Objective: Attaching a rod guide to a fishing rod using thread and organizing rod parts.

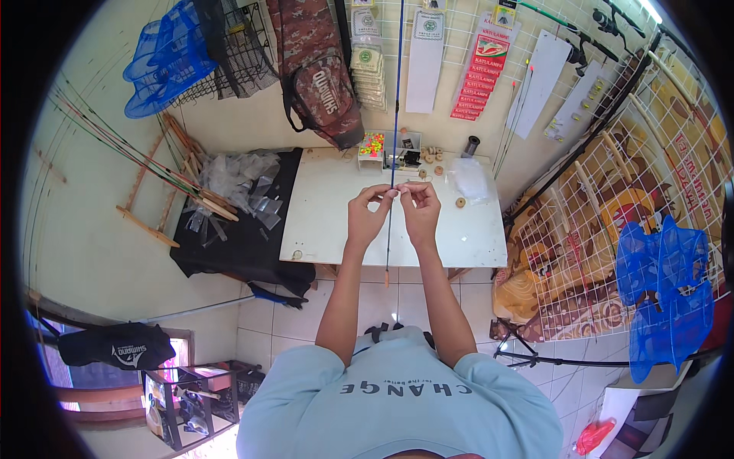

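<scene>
A slim rod [396,99], smooth, glossy blue and banded with darker stretches, runs lengthwise above the worktop [329,222] and past its near edge, where it thins and ends in an orange-tan tip. The left hand [368,218] has its grip pinched on the rod over the middle of the worktop, thumb and forefinger rounded into a ring. The right hand [420,214] meets it there with fingertips bunched beside the rod; I cannot tell whether that grip clasps the rod too or something tiny.

The worktop is a flat, pale, hard-looking board with scattered marks. Along its far edge stand a white box [370,163] of bright round beads and a small dark device [410,158], with tan, cork-like rings [433,153] to the right. A dark cylinder [471,145] and a limp, see-through plastic bag [470,183] lie toward the worktop's far right corner; a round tan piece [460,203] sits just beside the bag.

Left of the worktop, crumpled clear plastic [237,176] covers part of a soft black cloth [205,249]. A camouflage fabric bag [325,84] hangs behind the worktop's far left part.

The worktop's near edge looks almost straight, and its near left part is bare board, leaving room beside the left forearm. Glossy square floor tiles [355,302] show in front of that edge.
</scene>
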Tool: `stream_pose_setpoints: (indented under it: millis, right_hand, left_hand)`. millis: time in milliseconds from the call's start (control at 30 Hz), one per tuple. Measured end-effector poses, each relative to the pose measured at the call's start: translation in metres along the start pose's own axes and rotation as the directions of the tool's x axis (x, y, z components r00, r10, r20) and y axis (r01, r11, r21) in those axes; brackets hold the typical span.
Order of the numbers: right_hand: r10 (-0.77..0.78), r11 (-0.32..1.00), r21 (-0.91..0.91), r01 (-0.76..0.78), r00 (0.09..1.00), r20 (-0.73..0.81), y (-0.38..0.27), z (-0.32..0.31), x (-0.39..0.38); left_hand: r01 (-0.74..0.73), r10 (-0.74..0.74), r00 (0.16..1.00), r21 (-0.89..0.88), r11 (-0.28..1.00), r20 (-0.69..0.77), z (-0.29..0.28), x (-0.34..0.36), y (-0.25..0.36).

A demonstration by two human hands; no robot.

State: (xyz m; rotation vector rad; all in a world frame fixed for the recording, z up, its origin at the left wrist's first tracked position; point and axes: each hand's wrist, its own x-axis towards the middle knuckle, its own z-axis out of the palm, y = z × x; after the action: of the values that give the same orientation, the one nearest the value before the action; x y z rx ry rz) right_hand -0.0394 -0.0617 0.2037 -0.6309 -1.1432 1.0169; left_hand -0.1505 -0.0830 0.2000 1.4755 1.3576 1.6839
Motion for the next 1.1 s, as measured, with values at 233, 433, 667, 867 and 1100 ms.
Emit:
stream_pose_setpoints:
  millis: [233,433,667,867,1100]
  right_hand:
    - [-0.061,0.997,0.045,0.062,0.998,-0.034,0.005,0.003,0.004]
    - [-0.070,0.998,0.006,0.070,0.997,0.011,0.000,0.000,0.007]
    - [-0.018,1.000,-0.025,0.018,1.000,-0.004,-0.010,-0.007,0.012]
    - [-0.053,0.993,-0.105,0.050,0.998,-0.027,-0.020,-0.004,0.014]
    - [-0.068,0.986,-0.152,0.063,0.997,-0.030,-0.023,-0.007,0.018]
  left_hand:
    - [-0.041,0.041,0.999,-0.076,0.996,-0.011,-0.004,0.005,0.001]
    - [-0.049,0.045,0.998,0.071,0.996,0.049,-0.007,0.009,0.011]
    - [-0.091,0.094,0.994,-0.061,0.994,0.056,0.001,0.015,0.016]
    - [-0.129,0.127,0.988,0.013,0.992,0.089,0.003,0.018,0.011]
    - [-0.079,0.081,0.996,-0.053,0.995,0.039,0.009,0.018,0.017]
